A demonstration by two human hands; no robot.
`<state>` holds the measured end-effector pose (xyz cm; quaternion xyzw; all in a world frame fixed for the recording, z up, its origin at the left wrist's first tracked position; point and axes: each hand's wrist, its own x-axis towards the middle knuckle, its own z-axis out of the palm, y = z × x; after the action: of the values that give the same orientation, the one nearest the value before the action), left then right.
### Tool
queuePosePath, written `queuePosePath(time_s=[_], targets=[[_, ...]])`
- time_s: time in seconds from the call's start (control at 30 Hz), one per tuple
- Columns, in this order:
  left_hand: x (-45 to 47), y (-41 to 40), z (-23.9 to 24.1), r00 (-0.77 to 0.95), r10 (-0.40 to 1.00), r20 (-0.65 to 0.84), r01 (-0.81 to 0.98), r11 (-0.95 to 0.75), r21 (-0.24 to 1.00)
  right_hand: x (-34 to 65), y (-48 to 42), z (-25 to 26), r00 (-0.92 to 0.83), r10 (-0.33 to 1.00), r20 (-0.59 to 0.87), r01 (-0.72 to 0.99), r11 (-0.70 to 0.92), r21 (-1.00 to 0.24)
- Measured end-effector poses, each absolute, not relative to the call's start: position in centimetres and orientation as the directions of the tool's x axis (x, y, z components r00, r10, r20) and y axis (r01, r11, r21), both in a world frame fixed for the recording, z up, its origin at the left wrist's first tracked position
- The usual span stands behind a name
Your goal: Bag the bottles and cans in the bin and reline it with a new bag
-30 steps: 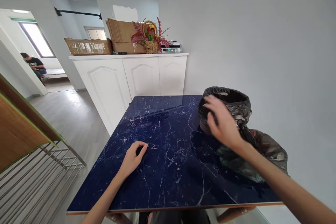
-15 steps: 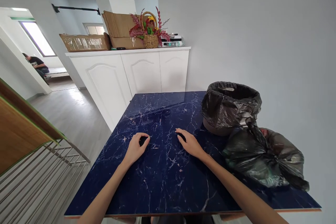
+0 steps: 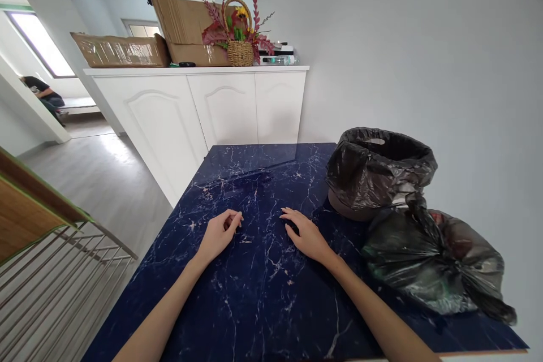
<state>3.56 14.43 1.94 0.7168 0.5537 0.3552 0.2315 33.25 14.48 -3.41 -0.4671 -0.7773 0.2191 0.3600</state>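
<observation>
My left hand (image 3: 219, 233) rests at the middle of a blue marbled tabletop (image 3: 263, 288), its fingers curled in and the thumb against them. Nothing shows in its grasp. Opposite it, my right hand (image 3: 308, 233) lies on the same surface, thumb and fingers apart, holding nothing. To the right of that hand stands a bin (image 3: 352, 209) lined with a black plastic bag (image 3: 365, 175). In front of the bin lies a knotted, full black garbage bag (image 3: 424, 266), beside my right forearm and apart from the hand.
A white cabinet (image 3: 229, 107) stands beyond the table, carrying cardboard boxes (image 3: 123, 52), a flower basket (image 3: 240, 54) and a plastic bottle (image 3: 282, 60). A metal rack (image 3: 63, 294) is at left. A person (image 3: 42, 93) sits in a far room. A grey wall (image 3: 403, 56) borders the right.
My left hand's fingers have curled in further, closing the gap to the thumb. The right hand stays nearly in place. The view has tilted slightly downward.
</observation>
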Motion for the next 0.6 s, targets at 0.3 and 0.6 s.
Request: queuePosePath(time_s=[0.3,0.6], targets=[[3.88,14.22,2.09,0.171,0.95,0.262,0.654,-0.308,0.691,33.16,14.13,-3.21,-0.308,0.873,0.378,0.582,0.487,-0.651],[3.82,14.42,2.38,0.13,0.955,0.267,0.663,-0.284,0.693,33.23,14.39,-3.61,-0.326,0.862,0.388,0.594,0.506,-0.626]])
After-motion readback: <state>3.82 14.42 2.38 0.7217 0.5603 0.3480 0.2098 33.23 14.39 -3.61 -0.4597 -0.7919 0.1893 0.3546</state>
